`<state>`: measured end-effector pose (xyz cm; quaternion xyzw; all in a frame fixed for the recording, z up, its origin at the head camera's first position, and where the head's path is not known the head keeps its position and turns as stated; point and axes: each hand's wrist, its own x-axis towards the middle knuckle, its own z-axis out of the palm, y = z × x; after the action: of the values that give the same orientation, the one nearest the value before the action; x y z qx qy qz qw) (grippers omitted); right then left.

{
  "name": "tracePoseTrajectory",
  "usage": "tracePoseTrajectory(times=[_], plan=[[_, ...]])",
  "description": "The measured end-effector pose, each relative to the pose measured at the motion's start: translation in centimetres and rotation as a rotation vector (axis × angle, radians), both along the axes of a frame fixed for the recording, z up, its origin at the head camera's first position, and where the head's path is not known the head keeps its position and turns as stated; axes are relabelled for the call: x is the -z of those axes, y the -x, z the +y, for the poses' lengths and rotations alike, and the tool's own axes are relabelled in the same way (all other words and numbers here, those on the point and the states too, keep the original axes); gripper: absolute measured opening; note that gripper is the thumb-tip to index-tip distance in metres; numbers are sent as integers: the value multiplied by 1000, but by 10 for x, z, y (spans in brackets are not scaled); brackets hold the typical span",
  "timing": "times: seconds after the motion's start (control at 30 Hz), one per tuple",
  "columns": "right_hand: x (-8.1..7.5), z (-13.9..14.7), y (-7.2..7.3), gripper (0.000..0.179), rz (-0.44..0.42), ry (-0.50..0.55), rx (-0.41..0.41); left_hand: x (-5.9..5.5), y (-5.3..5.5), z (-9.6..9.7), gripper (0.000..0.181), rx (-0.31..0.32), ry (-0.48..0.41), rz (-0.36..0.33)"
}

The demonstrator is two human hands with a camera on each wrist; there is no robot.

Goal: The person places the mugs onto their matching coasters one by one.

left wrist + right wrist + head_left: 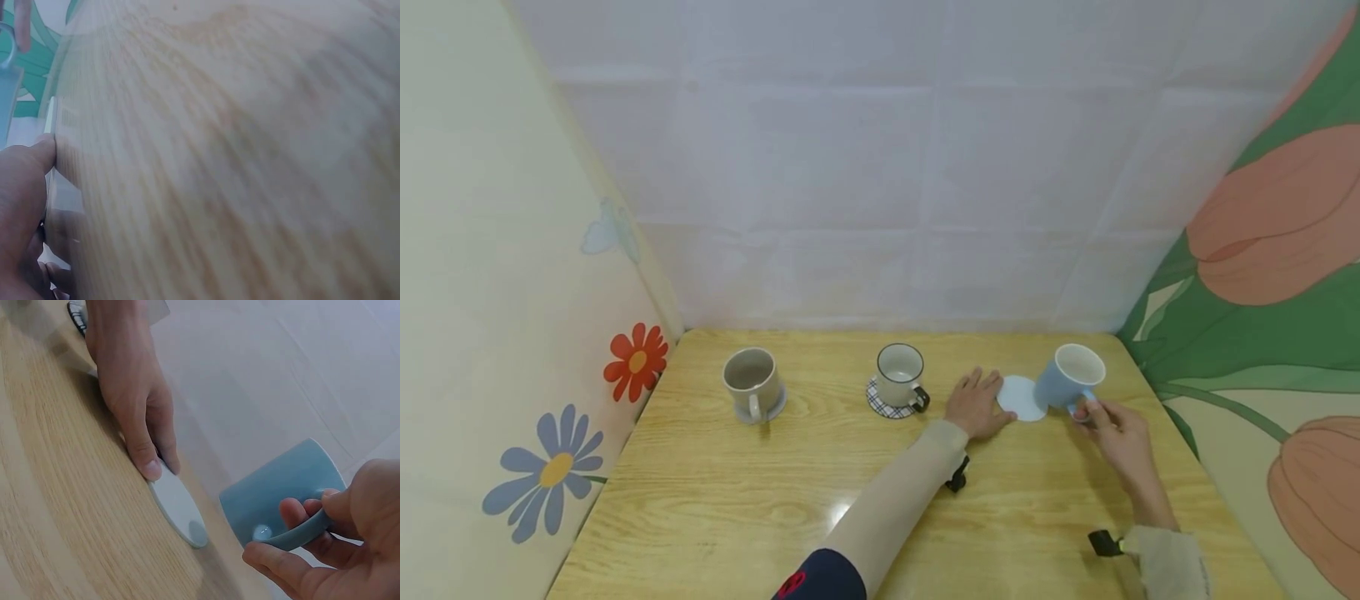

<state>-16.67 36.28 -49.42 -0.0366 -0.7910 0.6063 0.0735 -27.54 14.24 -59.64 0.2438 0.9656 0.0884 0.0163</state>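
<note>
A pale blue mug (1062,383) hangs tilted just right of a round light-blue coaster (1021,400). My right hand (1122,437) grips its handle, the fingers curled through the loop in the right wrist view. The mug's base (234,522) is apart from the coaster there. My left hand (976,407) holds the coaster by its left side, thumb and fingers on opposite edges, while the coaster lies on the wooden table (760,517). In the left wrist view the thumb (44,153) touches the coaster's edge; the other fingers are partly hidden.
A white mug with a dark rim (898,379) stands on a checked coaster (880,406) left of my left hand. Farther left, a grey-beige mug (751,383) stands on a greyish coaster (781,402). A white sheet (850,208) covers the back; patterned walls flank the table.
</note>
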Motion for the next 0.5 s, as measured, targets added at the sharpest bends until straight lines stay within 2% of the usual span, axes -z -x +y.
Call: tracePoseTrajectory(times=[0.17, 0.27, 0.33, 0.5], plan=[[-3, -4, -1, 43, 7, 15, -8, -15, -11, -3, 79, -22, -42, -51], [-3, -5, -1, 45, 16, 16, -13, -19, -13, -5, 78, -21, -68, -73], [-4, -6, -1, 45, 21, 7, -14, -18, -13, -5, 78, -20, -78, -74], [-3, -7, 0, 45, 25, -27, -8, -4, -5, -3, 81, -9, -74, -20]])
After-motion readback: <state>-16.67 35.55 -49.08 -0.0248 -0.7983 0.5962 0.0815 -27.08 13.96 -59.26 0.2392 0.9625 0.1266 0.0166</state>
